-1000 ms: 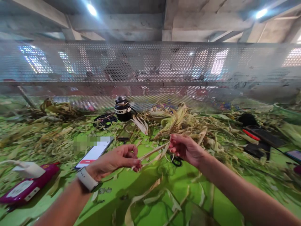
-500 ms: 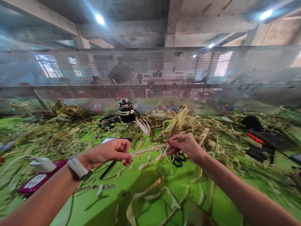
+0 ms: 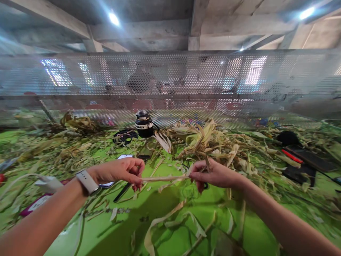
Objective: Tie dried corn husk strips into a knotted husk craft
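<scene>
A narrow, pale corn husk strip (image 3: pixel 164 179) is stretched almost level between my two hands, above the green table (image 3: pixel 162 220). My left hand (image 3: pixel 129 173), with a watch (image 3: pixel 87 182) at the wrist, pinches its left end between thumb and fingers. The other end is pinched in my right hand (image 3: pixel 209 173), whose fingers are closed. Scissors (image 3: pixel 206 185) lie mostly hidden behind my right hand. Loose husk strips (image 3: pixel 165 220) are scattered on the table below. Under and behind my left hand lie a phone (image 3: pixel 124 156) and a dark flat stick (image 3: pixel 122 192).
A black jar-shaped bottle (image 3: pixel 144 124) stands before the perforated metal screen (image 3: pixel 170 78). Heaped dry husks (image 3: pixel 199 137) cover the back of the table. On the left is a purple power bank (image 3: pixel 36 205) with a white charger (image 3: pixel 48 184); on the right, a dark device (image 3: pixel 310 156).
My right hand has moved slightly down and my left a little left. The strip between them, slanted before, is now nearly level and taut. My right hand now covers most of the scissors.
</scene>
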The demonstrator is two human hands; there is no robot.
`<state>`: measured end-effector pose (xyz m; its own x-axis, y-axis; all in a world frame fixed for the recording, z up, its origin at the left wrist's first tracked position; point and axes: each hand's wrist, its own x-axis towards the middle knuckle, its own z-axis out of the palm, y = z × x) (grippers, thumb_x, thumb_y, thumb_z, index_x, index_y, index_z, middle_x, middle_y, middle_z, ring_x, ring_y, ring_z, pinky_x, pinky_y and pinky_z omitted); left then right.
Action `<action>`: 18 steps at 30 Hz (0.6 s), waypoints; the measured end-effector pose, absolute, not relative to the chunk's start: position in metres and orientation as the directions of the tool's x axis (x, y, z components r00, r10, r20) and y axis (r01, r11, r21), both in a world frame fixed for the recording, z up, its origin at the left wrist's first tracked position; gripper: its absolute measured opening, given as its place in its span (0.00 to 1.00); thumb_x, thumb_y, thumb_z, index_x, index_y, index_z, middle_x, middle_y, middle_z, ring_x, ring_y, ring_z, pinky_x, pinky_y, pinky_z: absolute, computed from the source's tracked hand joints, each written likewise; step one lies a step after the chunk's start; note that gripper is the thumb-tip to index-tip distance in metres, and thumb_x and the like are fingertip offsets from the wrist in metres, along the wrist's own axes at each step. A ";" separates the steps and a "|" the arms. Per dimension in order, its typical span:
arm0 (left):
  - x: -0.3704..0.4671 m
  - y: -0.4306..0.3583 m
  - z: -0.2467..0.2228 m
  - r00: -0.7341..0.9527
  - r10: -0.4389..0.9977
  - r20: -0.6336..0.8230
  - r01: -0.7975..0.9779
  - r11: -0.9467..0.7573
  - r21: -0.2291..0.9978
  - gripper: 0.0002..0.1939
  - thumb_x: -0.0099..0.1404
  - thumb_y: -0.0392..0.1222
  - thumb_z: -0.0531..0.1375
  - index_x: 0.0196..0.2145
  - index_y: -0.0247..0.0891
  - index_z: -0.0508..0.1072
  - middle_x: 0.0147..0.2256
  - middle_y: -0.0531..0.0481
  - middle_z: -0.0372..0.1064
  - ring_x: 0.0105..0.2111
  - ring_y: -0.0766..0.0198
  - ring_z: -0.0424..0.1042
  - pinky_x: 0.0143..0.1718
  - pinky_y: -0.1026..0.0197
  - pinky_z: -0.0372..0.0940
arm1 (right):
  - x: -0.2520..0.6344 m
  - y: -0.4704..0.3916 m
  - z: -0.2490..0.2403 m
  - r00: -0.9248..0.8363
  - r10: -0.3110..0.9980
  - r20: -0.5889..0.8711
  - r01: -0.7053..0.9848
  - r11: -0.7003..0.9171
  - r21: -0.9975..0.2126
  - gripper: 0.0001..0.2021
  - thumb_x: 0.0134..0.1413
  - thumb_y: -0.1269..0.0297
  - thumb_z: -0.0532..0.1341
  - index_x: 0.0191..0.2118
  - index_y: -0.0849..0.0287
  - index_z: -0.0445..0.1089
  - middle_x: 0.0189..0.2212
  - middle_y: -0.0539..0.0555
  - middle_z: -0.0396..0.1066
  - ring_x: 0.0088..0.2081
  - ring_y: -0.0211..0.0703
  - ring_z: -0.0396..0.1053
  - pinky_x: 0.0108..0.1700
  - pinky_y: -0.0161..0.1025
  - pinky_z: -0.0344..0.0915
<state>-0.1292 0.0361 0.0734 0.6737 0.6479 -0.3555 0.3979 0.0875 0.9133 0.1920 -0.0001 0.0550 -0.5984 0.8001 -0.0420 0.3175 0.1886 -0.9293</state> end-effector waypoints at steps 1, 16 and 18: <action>-0.130 0.038 0.073 0.677 0.640 -0.364 0.407 0.087 0.909 0.13 0.52 0.42 0.66 0.27 0.39 0.62 0.27 0.52 0.75 0.29 0.63 0.74 0.32 0.64 0.65 | 0.193 0.000 0.056 -0.627 0.774 -0.085 0.306 0.145 -0.941 0.15 0.54 0.53 0.59 0.30 0.63 0.68 0.17 0.49 0.71 0.20 0.35 0.70 0.26 0.32 0.65; -0.102 0.028 0.052 0.146 0.915 0.375 0.600 -0.384 0.702 0.07 0.59 0.45 0.59 0.35 0.42 0.71 0.38 0.47 0.71 0.43 0.54 0.68 0.48 0.59 0.58 | 0.156 -0.002 0.027 -0.329 0.923 -0.197 -0.061 -0.230 -0.971 0.14 0.41 0.57 0.65 0.24 0.63 0.66 0.14 0.44 0.66 0.13 0.28 0.62 0.14 0.25 0.42; -0.080 0.008 0.043 0.148 0.887 0.437 0.568 -0.438 0.697 0.09 0.59 0.46 0.59 0.35 0.42 0.73 0.40 0.45 0.71 0.46 0.53 0.66 0.51 0.59 0.55 | 0.149 -0.007 0.025 -0.267 0.946 -0.184 -0.107 -0.219 -0.970 0.14 0.41 0.57 0.65 0.23 0.63 0.66 0.14 0.44 0.65 0.14 0.27 0.61 0.14 0.25 0.44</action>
